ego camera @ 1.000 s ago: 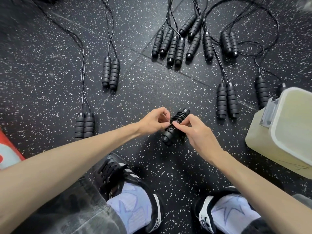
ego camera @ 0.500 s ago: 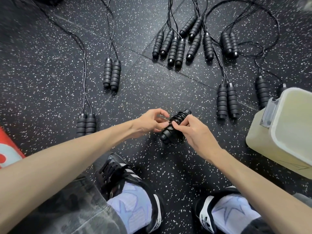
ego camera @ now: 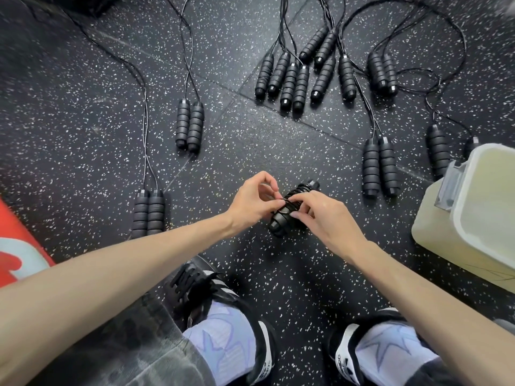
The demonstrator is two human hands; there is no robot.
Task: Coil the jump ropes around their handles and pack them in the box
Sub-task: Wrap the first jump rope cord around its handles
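While nothing can be made out inside it, the pale plastic box (ego camera: pixel 473 218) is sitting open on the speckled floor (ego camera: pixel 250 140) at the right edge, its clip latch (ego camera: pixel 448 188) facing the hands; only bare pale walls are showing from this angle. Just left of the box, in the middle of the view, the coiled jump rope (ego camera: pixel 289 210) is being held just above the floor between both hands. Its paired handles are lying with their long axis on a diagonal, the capped end pointing up and to the right toward the box, the other end pointing down and to the left. The left hand (ego camera: pixel 250 204) is pinching a small loop of rope at the bundle's side with curled fingers. The right hand (ego camera: pixel 326 215) is gripping the wrapped handles, fingers curled over the coils. Other jump ropes (ego camera: pixel 292 79) are lying uncoiled farther out, handles side by side in pairs.
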